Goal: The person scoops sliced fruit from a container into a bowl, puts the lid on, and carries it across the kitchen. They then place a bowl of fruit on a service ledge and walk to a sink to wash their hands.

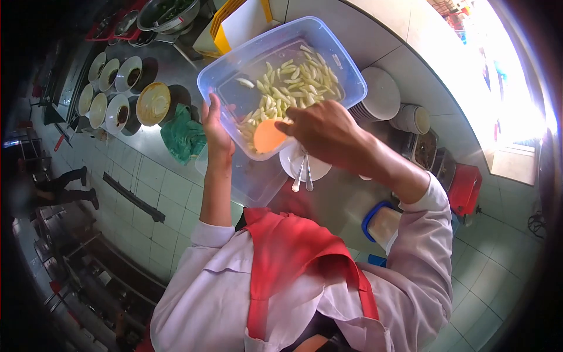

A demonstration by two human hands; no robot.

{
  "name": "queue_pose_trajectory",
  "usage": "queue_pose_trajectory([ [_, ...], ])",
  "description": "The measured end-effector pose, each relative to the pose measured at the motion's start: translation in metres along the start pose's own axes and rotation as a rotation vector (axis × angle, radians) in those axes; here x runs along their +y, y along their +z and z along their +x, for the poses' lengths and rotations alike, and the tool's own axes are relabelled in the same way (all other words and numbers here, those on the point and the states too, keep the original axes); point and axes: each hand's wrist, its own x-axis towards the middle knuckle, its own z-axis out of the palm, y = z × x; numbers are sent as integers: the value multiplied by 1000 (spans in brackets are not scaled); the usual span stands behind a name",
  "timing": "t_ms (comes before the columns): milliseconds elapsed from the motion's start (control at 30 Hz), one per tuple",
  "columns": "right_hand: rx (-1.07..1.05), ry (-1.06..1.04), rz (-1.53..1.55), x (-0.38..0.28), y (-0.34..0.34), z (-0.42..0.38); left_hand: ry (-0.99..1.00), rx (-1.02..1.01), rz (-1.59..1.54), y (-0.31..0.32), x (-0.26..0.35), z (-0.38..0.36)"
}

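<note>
Your red apron [281,246] fills the lower centre of the frame. Above it, your left hand [216,132] has its grip clenched on the near rim of the clear tub [346,76], tipping it, centre of frame. Your right hand [319,126] holds an orange scoop [268,136] inside the tub's low corner, among the pale cut pieces [293,82]. Looks like mid-scooping; the next move needs the tub kept tilted. Behind it, upper left, sauce bowls [111,88] sit on the tabletop [176,70].

Two hands, left [216,130] and right [319,130]; one clear tub [346,73]; one orange scoop [268,136]; six bowls [153,104] at ten o'clock; one green cloth [183,136].
</note>
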Motion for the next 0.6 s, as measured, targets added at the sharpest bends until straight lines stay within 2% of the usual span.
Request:
queue_pose_trajectory([
  [33,35,23,51,11,5,3,-1,-5,-1,0,-1,-2],
  [67,-47,70,-35,21,4,3,-14,2,10,-1,-3,-4],
  [133,-7,240,49,39,-7,6,-18,13,13,3,-3,-4],
  [233,210,301,-65,70,3,28,59,-35,62,8,-3,-11],
  [267,208,311,-66,67,19,27,84,-71,72,11,-1,-13],
  [333,108,272,-54,61,37,32,120,-110,74,12,-1,-8],
  [367,-50,246,-8,48,37,25,92,-88,38,8,-5,-6],
  [400,2,96,70,38,42,14,60,-63,3,4,-7,-5],
  [467,-114,163,66,26,24,0,73,-60,0,11,2,-10],
  [533,-22,385,-53,40,4,-10,78,-55,-1,13,4,-15],
  [600,19,462,-136,65,-2,-14,189,-70,51,15,4,-15],
])
